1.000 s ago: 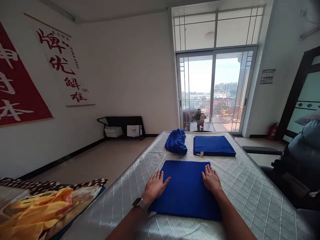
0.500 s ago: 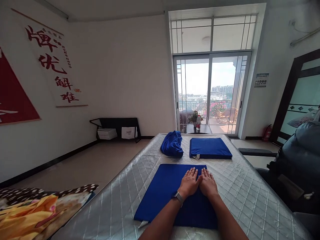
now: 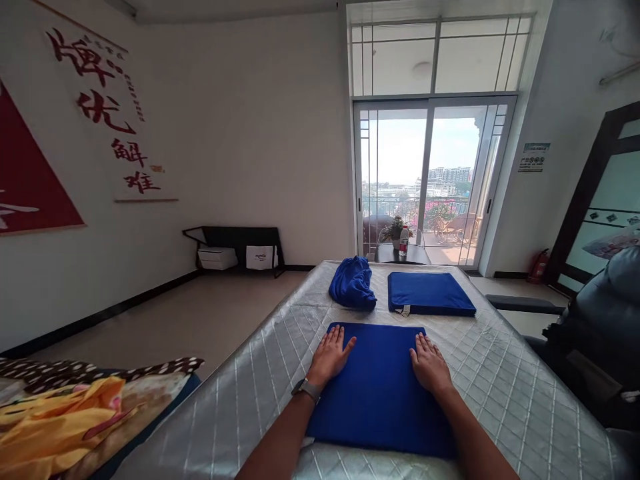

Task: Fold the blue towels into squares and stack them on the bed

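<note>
A folded blue cloth [image 3: 383, 393] lies flat on the silver quilted table cover [image 3: 240, 400], right in front of me. My left hand [image 3: 330, 355] rests flat on its far left corner, thumb apart from the fingers, with a watch on the wrist. On the far right edge of the cloth my right hand [image 3: 430, 363] lies palm down, fingers stretched forward. Part of a white label shows at the near left corner. Beyond are a crumpled blue cloth [image 3: 353, 283] and a neat stack of folded blue cloths [image 3: 430, 293] with a white tag.
Behind the table stands a small dark table with a bottle [image 3: 403, 241] and a potted plant [image 3: 395, 230], before a glass sliding door. A black chair [image 3: 600, 333] is at the right. Yellow patterned bedding [image 3: 65, 420] lies at the lower left.
My hands were together near the far right of the folded cloth. Now they are apart, the left moved to the far left corner, the right slightly rightward. The view has shifted a little.
</note>
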The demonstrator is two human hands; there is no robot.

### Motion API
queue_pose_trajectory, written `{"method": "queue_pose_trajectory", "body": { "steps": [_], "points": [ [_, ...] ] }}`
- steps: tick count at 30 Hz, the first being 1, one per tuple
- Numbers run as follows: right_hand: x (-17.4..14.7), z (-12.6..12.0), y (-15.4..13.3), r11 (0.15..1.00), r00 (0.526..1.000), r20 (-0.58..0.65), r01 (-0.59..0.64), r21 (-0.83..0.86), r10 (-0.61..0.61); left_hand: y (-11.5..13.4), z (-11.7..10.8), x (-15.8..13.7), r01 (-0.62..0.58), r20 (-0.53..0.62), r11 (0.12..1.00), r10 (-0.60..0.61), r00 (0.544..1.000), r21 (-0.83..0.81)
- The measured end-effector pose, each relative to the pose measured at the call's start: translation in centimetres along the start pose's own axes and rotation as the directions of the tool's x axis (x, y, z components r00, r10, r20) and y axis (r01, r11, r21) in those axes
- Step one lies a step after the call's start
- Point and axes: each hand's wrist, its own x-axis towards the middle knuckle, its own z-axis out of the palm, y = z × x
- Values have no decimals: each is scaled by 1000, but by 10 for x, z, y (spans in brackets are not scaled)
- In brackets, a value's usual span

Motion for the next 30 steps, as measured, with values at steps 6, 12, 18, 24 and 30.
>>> {"method": "queue_pose_trajectory", "body": {
  "steps": [6,12,18,24,30],
  "points": [
    [3,0,0,999,1000,1,-21,-49,21,-8,-1,2,55,-23,998,-56,998,-34],
    [0,-1,-3,995,1000,-21,-17,-100,15,-12,-7,1,95,-69,988,-103,992,-120],
    [7,-20,-12,973,996,-69,44,-225,-61,-10,-6,2,103,-104,982,-120,987,-157],
    [32,-23,-20,986,998,-39,43,-160,-50,-11,-10,0,103,-80,985,-115,990,-139],
    [37,-4,-10,995,1000,-16,-13,-96,12,-16,-4,4,100,-54,991,-105,993,-90]
  ]
}}
